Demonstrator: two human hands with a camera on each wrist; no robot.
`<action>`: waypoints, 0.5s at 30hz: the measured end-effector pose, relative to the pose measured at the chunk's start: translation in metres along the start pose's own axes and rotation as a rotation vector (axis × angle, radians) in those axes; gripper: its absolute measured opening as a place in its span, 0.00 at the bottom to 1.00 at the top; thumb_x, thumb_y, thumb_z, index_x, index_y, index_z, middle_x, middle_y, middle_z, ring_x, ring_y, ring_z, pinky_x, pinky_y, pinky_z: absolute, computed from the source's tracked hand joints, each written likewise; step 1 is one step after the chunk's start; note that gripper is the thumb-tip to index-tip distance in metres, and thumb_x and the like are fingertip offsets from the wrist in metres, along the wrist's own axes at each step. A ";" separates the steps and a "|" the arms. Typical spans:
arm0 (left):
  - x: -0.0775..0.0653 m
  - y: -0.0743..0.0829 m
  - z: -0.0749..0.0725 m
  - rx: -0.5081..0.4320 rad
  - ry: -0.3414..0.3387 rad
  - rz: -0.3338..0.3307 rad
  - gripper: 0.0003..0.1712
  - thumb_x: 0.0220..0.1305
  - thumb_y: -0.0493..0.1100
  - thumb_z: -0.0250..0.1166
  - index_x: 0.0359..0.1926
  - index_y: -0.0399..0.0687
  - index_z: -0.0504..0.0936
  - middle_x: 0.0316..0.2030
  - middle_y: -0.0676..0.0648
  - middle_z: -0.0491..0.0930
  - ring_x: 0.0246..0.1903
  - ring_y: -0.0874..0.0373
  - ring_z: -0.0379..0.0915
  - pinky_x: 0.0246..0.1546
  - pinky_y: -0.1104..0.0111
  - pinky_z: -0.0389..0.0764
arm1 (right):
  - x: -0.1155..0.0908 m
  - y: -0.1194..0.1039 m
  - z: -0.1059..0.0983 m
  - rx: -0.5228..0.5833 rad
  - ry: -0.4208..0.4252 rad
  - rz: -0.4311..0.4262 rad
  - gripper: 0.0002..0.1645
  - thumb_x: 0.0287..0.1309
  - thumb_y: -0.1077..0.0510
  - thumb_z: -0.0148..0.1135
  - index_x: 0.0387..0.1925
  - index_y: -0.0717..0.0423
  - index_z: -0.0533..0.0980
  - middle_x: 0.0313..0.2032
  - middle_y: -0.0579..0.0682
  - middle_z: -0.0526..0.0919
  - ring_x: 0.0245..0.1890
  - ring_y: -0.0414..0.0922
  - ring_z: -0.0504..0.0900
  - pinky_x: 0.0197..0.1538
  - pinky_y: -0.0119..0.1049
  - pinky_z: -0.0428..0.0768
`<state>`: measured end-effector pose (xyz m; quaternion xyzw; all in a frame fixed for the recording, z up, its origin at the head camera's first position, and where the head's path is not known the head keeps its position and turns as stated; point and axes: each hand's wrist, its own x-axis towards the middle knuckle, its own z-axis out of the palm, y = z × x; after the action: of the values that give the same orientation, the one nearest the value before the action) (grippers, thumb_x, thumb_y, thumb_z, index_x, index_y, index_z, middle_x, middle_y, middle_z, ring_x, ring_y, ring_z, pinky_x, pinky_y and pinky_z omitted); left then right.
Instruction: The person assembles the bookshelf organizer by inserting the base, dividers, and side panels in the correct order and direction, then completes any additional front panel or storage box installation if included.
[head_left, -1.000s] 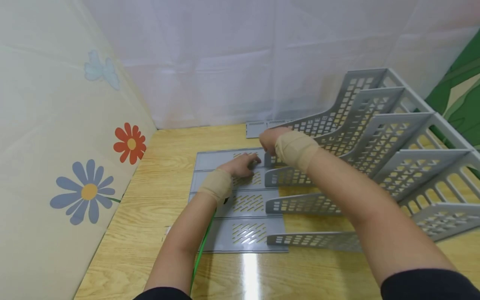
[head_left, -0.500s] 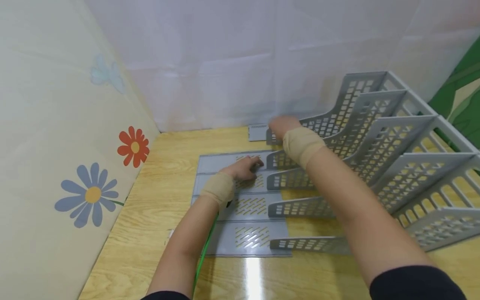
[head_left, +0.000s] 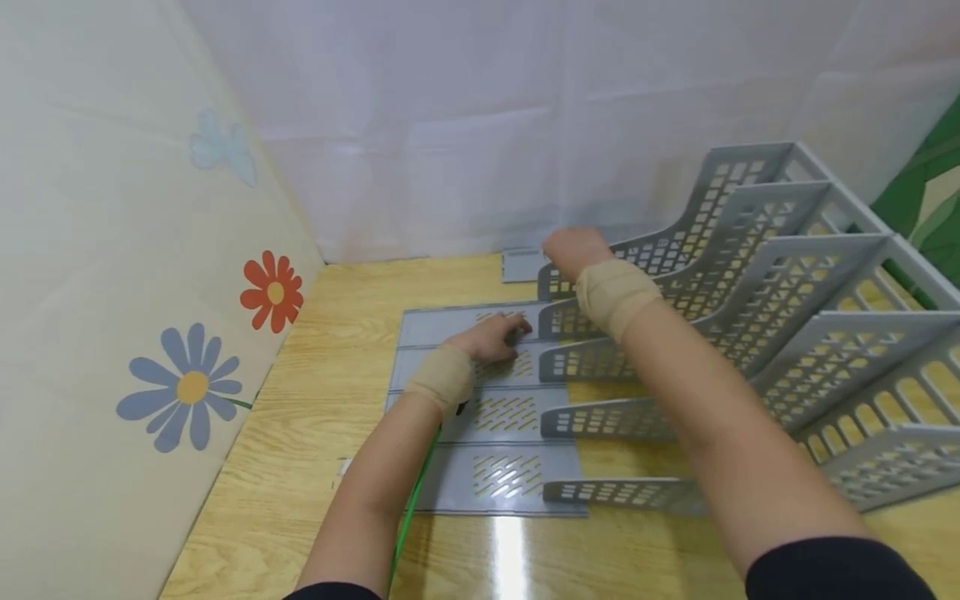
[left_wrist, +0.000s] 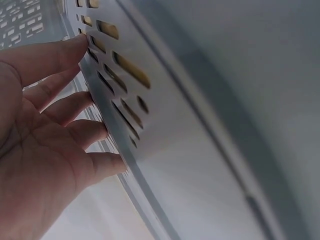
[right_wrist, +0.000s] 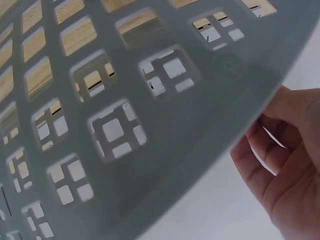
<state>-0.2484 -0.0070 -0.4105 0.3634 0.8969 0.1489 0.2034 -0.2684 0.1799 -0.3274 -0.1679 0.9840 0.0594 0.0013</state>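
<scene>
In the head view only the back of the right hand (head_left: 576, 252) is shown; in its wrist view the edge of the gray rack (head_left: 795, 292), which lies rightward, is held by curled fingers. Left of that grip, the slotted panel (head_left: 506, 452) is touched by the left hand's (head_left: 489, 338) spread fingertips.

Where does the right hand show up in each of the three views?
Head: the right hand is right of centre, above mid-height.
Left wrist: not in it.
Right wrist: along the right edge, below mid-height.
Shared landmark: the grey rack with square-holed walls; the left wrist view shows it at top left.
</scene>
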 end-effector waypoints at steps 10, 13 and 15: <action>-0.002 0.001 -0.002 -0.018 -0.008 0.005 0.29 0.63 0.38 0.62 0.65 0.49 0.67 0.65 0.42 0.65 0.63 0.49 0.61 0.63 0.60 0.61 | 0.000 -0.007 -0.001 -0.034 0.019 0.033 0.04 0.55 0.70 0.59 0.31 0.65 0.79 0.32 0.61 0.83 0.32 0.56 0.82 0.34 0.50 0.81; -0.002 0.002 -0.001 -0.011 -0.012 0.008 0.29 0.63 0.38 0.62 0.65 0.50 0.67 0.66 0.42 0.63 0.64 0.49 0.59 0.64 0.60 0.60 | -0.002 -0.009 0.001 -0.055 0.005 0.032 0.03 0.55 0.70 0.59 0.31 0.65 0.79 0.31 0.61 0.82 0.31 0.55 0.82 0.34 0.48 0.82; -0.002 0.002 -0.002 -0.003 -0.009 0.011 0.29 0.63 0.38 0.62 0.65 0.50 0.67 0.67 0.42 0.62 0.65 0.48 0.58 0.65 0.59 0.59 | -0.003 -0.011 0.001 -0.066 0.002 0.017 0.03 0.55 0.71 0.59 0.31 0.66 0.79 0.31 0.61 0.82 0.32 0.56 0.82 0.35 0.48 0.82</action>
<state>-0.2465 -0.0075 -0.4077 0.3686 0.8938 0.1499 0.2070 -0.2623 0.1709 -0.3297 -0.1595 0.9829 0.0919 -0.0057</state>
